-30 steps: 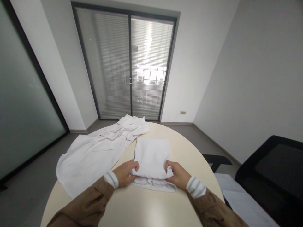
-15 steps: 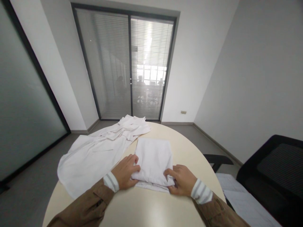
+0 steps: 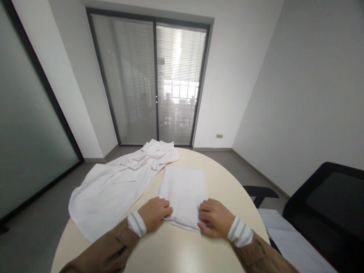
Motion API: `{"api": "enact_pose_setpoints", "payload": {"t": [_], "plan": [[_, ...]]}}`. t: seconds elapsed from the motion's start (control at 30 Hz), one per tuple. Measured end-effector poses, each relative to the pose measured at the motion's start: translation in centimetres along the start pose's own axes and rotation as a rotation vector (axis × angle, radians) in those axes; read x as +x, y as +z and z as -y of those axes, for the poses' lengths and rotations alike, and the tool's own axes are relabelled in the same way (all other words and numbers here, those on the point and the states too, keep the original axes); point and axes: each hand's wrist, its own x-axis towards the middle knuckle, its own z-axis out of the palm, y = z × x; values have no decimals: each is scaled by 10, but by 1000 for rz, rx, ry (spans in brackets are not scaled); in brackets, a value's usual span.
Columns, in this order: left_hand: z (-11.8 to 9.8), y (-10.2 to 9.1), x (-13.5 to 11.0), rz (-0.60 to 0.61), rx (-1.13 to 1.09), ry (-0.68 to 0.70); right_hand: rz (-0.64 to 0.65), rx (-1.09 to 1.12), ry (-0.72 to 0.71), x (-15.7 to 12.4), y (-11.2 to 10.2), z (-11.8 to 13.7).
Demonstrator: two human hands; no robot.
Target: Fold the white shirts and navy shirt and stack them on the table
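Observation:
A white garment folded into a flat rectangle point(image 3: 183, 189) lies on the round table before me. At its near left corner is my left hand point(image 3: 156, 213), closed with the fingertips curled on the cloth's edge. My right hand point(image 3: 215, 217) is closed too, at the near right corner, its bent fingers on the edge and the thumb low beside it. The garment's two near corners are partly hidden under my fingers. To the left, a second white garment point(image 3: 113, 189) lies spread out, bunched at its far end and hanging past the table's edge.
The pale round table point(image 3: 182, 254) has a curved edge. On the right stands a black mesh office chair point(image 3: 332, 204), with white cloth or sheets point(image 3: 292, 235) on its seat. A glass partition with blinds point(image 3: 148, 83) is behind the table.
The near fold of the garment now lies flatter and smoother. My left hand has shifted slightly right and nearer to me; the fingers of both hands are more curled.

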Motion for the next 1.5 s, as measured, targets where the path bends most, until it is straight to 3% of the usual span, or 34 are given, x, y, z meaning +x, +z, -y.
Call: {"api": "enact_pose_setpoints", "payload": {"t": [0.2,0.37,0.57,0.73,0.9,1.0,1.1,1.23,1.37,1.5], "plan": [[-15,-8,5,-109,-71,-141,96,83,47,5,9,3],[-30,13,18,-315,-64,-134,101,105,52,2,11,1],[-28,37,17,-172,-1,-114,103,184,148,17,-5,1],[-30,33,14,-138,-21,-139,1,136,362,73,-15,-6],[-36,37,13,-138,-24,-163,175,14,530,121,13,-32],[-38,41,12,-137,-27,-170,220,30,579,125,36,-46],[-40,42,10,-129,-46,-170,152,38,581,118,50,-49],[-46,29,7,-93,-86,-179,105,29,555,110,54,-42],[-40,-2,19,-78,-226,-204,115,30,526,105,52,-33],[-6,-15,57,-299,-283,-260,93,56,497,100,51,-27]]}}
